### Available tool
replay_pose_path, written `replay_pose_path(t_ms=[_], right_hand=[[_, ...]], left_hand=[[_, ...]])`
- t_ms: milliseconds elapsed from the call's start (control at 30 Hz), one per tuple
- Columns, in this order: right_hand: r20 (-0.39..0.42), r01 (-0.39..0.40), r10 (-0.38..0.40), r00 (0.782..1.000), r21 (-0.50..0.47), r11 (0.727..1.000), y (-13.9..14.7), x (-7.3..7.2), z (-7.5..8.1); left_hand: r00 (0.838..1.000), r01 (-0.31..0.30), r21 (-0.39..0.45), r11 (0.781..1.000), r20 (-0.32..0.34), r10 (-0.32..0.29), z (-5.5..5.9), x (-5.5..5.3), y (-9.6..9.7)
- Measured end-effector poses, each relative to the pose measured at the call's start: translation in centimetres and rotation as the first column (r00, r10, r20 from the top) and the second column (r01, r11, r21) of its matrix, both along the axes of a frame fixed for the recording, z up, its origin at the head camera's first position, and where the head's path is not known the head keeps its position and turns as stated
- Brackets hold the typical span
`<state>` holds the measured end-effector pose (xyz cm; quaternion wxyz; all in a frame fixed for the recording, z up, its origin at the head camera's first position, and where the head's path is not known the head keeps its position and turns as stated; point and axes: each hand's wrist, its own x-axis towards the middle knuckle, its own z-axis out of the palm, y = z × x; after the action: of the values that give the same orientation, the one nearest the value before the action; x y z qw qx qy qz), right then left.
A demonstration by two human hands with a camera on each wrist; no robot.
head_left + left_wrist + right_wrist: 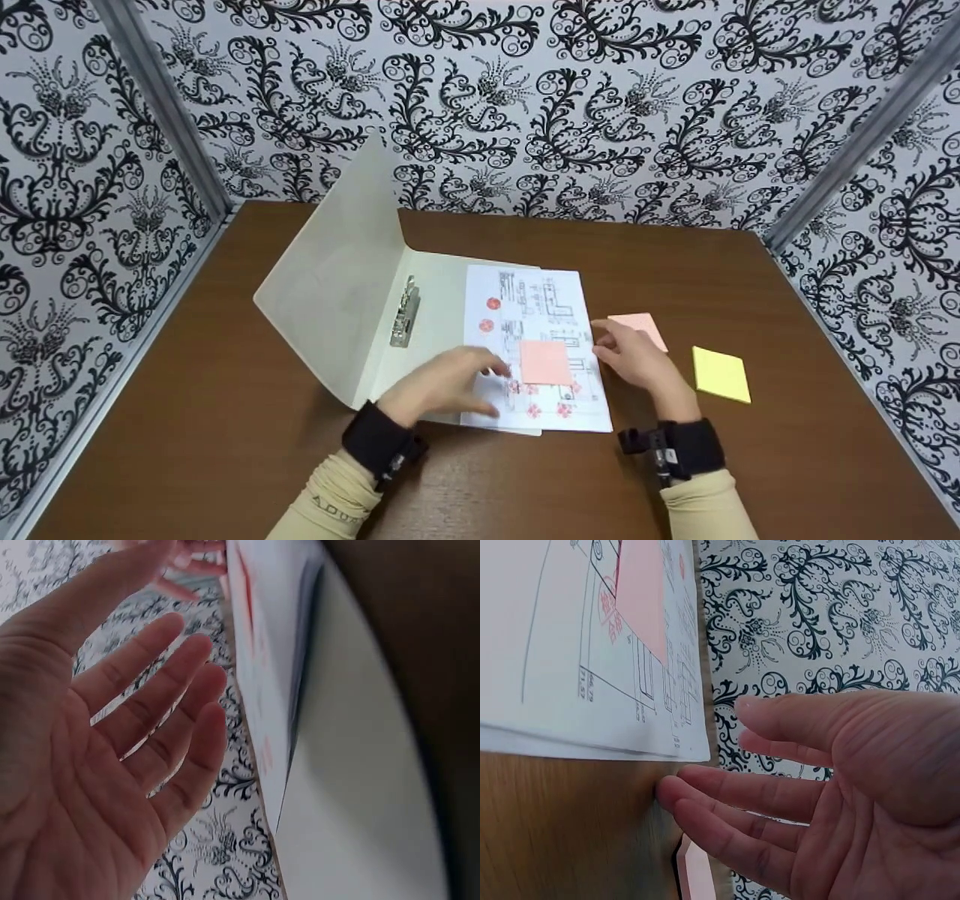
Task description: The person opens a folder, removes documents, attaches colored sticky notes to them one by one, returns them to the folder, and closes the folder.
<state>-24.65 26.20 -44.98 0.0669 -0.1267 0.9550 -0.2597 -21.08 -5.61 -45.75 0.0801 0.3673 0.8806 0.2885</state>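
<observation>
A stack of printed drawing sheets point(480, 289) with red stamps lies on the right part of an open white binder point(442, 285), overhanging its right edge. On the top sheet sits a pink sticky note point(546, 363). My left hand point(442, 381) is over the sheets' left side, fingers spread and loosely bent; the left wrist view shows the bare palm point(82, 787) beside the stack. At the sheets' right edge is my right hand point(636, 358), its fingers point(742, 832) slightly bent, with nothing between them and the thumb.
The binder's cover point(330, 277) stands raised at the left, with a metal clip point(405, 315) along the spine. Partly behind my right hand lies a pink sticky pad point(641, 324); a yellow pad point(721, 373) is farther right. Patterned walls point(480, 97) enclose the brown table point(187, 420).
</observation>
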Motion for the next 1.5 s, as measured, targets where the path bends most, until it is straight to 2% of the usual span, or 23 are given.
replay_pose_path(t_ms=[133, 233, 433, 633, 767, 1000, 1133, 1367, 1500], right_hand=[[0.015, 0.011, -0.011, 1.0, -0.007, 1.0, -0.2, 0.0, -0.1], [0.02, 0.019, -0.018, 1.0, -0.016, 1.0, -0.3, -0.1, -0.1], [0.027, 0.029, -0.028, 0.999, -0.041, 0.999, -0.3, -0.2, -0.2], [0.032, 0.044, -0.042, 0.999, -0.063, 0.997, -0.3, -0.1, -0.2], [0.044, 0.05, -0.047, 0.998, -0.066, 0.997, -0.5, 0.0, -0.2], [0.058, 0.046, -0.044, 0.997, -0.051, 0.998, -0.7, 0.0, -0.3], [0.064, 0.037, -0.034, 0.997, -0.043, 0.998, -0.8, 0.0, -0.2], [0.075, 0.033, -0.03, 0.997, -0.037, 0.999, -0.7, 0.1, -0.2], [0.069, 0.029, -0.026, 0.997, -0.043, 0.999, -0.7, 0.1, -0.2]], left_hand=[[0.999, 0.017, -0.119, 0.993, -0.036, -0.021, -0.7, 0.8, 1.3], [0.997, 0.013, -0.168, 0.986, -0.079, -0.026, -0.9, 1.2, 1.9], [0.985, 0.009, -0.214, 0.977, -0.169, -0.046, -1.0, 1.5, 2.4], [0.976, -0.01, -0.242, 0.97, -0.213, -0.043, -0.9, 2.0, 2.7], [0.963, -0.004, -0.249, 0.969, -0.262, -0.063, -0.7, 2.2, 2.7], [0.97, -0.009, -0.268, 0.963, -0.237, -0.057, -0.5, 2.6, 2.6], [0.967, -0.017, -0.282, 0.959, -0.248, -0.056, -0.5, 2.6, 2.6], [0.981, 0.054, -0.261, 0.964, -0.166, -0.1, 0.2, 2.6, 2.4], [0.974, 0.061, -0.231, 0.971, -0.199, -0.109, 0.3, 2.5, 2.4]])
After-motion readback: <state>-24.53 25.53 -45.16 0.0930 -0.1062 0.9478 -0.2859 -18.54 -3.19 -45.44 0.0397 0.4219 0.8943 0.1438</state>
